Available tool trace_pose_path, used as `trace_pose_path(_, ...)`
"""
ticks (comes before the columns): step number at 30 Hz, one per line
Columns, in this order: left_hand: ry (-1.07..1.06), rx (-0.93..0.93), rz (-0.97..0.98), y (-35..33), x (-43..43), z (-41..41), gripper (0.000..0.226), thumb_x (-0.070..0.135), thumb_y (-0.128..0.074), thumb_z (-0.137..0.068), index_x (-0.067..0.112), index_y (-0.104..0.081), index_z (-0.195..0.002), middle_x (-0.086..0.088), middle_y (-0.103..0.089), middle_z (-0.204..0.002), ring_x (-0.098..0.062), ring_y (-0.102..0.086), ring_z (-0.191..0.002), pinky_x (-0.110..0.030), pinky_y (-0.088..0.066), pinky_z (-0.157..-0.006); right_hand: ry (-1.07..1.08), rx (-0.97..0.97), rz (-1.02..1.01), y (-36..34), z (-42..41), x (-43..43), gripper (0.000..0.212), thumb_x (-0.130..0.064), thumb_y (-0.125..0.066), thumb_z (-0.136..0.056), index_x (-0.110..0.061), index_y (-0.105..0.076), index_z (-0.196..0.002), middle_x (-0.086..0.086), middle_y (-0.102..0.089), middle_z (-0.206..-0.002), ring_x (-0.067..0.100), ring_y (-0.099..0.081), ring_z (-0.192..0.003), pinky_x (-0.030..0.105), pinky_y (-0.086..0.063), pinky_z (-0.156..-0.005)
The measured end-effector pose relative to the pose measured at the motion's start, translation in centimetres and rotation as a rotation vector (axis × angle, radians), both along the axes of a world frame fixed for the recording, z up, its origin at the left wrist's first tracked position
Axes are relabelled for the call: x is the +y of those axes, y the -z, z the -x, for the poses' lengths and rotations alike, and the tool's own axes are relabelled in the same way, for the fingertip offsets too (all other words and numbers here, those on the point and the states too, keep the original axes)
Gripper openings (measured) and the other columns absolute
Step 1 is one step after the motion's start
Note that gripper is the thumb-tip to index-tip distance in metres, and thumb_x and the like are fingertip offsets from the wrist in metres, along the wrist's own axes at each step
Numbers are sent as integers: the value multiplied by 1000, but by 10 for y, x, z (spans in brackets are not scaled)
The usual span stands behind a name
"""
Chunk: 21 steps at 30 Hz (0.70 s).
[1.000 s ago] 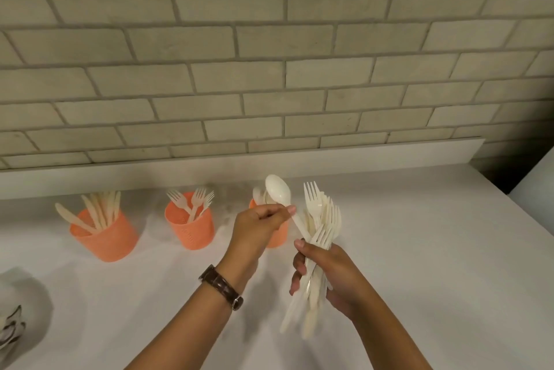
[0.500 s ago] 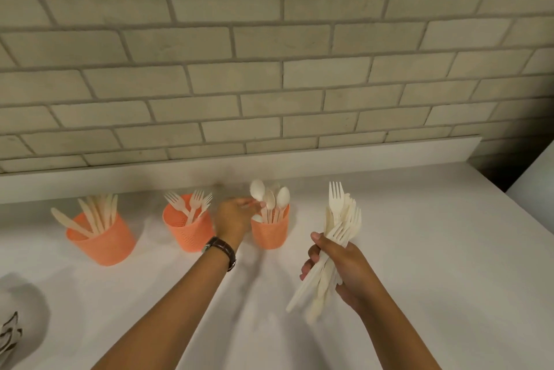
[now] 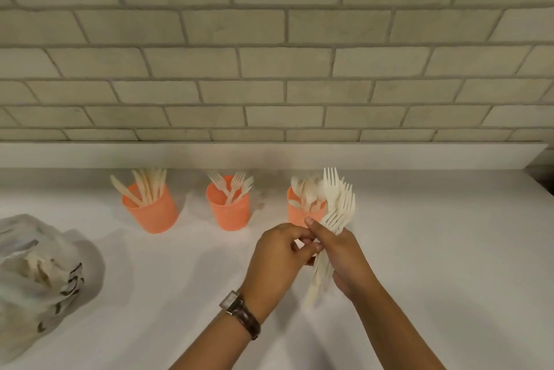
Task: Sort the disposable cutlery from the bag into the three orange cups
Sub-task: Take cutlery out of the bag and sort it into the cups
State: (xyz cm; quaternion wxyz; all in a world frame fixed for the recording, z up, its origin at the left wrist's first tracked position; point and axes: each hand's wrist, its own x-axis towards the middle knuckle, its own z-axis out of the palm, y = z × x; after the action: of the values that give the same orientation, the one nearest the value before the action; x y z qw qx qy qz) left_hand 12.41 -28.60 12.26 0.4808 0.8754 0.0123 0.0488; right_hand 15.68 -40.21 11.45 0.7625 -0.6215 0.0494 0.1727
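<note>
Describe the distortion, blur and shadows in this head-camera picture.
Head view: the wall shows bowed brick courses, a wide-angle effect. Head view: the bag at the left edge looks smeared; the forks blur at their lower ends under the right hand. Head view: light is soft, with faint arm shadows on the counter.

One wide-angle view, from a camera on the person's head, faces forward and down. The brick wall [image 3: 269, 55] fills the upper half of the frame, the white tabletop [image 3: 434, 249] the lower. Left hand [image 3: 278, 258] and right hand [image 3: 347, 255], holding forks [image 3: 338, 208], are nearest, lower centre; three orange cups [image 3: 227, 215] stand farther, mid-frame.
</note>
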Motion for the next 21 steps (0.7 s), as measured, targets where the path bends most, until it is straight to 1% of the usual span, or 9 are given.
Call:
trace_pose_path(2, -15, 81, 113, -3, 18, 3, 1, 17, -73, -78, 16, -74, -77, 6, -68, -76, -1, -60, -50, -21, -52, -56, -72, 3, 11, 1, 3, 17, 29, -30, -67, -83, -4, -69, -98, 19, -70, -87, 26, -70, -77, 46, -59, -68)
trace_pose_path(3, -20, 117, 149, -5, 29, 3, 4, 15, -73, -78, 16, -73, -74, 3, -70, -75, 0, -59, -50, -17, -49, -54, -112, 6, 13, 0, 5, 24, 33, -33, -67, -80, -4, -69, -95, 18, -71, -84, 24, -70, -73, 46, -59, -66)
trace_pose_path(6, 10, 220, 233, -11, 65, 4, 11, 11, -71, -80, 20, -69, -73, 4, -71, -70, -1, -59, -59, -14, -44, -56, -225, -37, 34, -5, 8, 45, 31, -36, -68, -74, -8, -70, -87, 9, -67, -71, 18, -64, -64, 37, -57, -53)
trace_pose_path(9, 11, 318, 410, -21, 96, 4, 8, 3, -64, -84, 11, -65, -83, 1, -66, -66, -1, -58, -53, -14, -48, -55, -306, -85, 58, -7, 7, 59, 22, -27, -69, -79, -6, -63, -82, 13, -55, -71, 17, -60, -59, 32, -53, -47)
trace_pose_path(11, -80, 276, 521, -28, 119, -4, 5, 2, -64, -84, 6, -63, -87, -2, -62, -65, -4, -57, -49, -16, -52, -55, -326, -60, 9, -6, 6, 64, 29, -26, -71, -76, -9, -48, -68, 9, -43, -61, 18, -51, -49, 30, -50, -45)
trace_pose_path(14, -270, 117, 622, -35, 156, -28, 9, 0, -66, -82, 3, -63, -89, -4, -66, -66, -7, -61, -51, -18, -56, -58, -288, -21, -36, -3, 4, 71, 38, -23, -70, -78, -12, -36, -62, 4, -35, -54, 18, -41, -41, 28, -46, -44)
trace_pose_path(18, -430, -87, 553, -30, 179, -65, 10, 3, -70, -79, 11, -64, -78, 1, -64, -60, -1, -57, -46, -13, -49, -51, -196, 10, -47, 3, 6, 80, 39, -15, -68, -83, -13, -34, -64, 6, -35, -55, 17, -38, -38, 26, -42, -42)
trace_pose_path(20, -439, -97, 512, -17, 181, -83, 10, 4, -72, -78, 9, -64, -79, -1, -61, -61, 1, -53, -43, -13, -46, -48, -145, 21, -29, 3, 7, 84, 38, -14, -68, -84, -13, -35, -66, 6, -39, -53, 18, -40, -38, 26, -43, -43)
trace_pose_path(21, -438, -83, 495, -9, 180, -90, 11, 5, -73, -77, 8, -63, -81, -2, -61, -64, 0, -54, -45, -15, -46, -49, -119, 17, -8, 3, 8, 86, 37, -14, -68, -84, -12, -36, -67, 6, -41, -51, 19, -42, -38, 27, -45, -44)
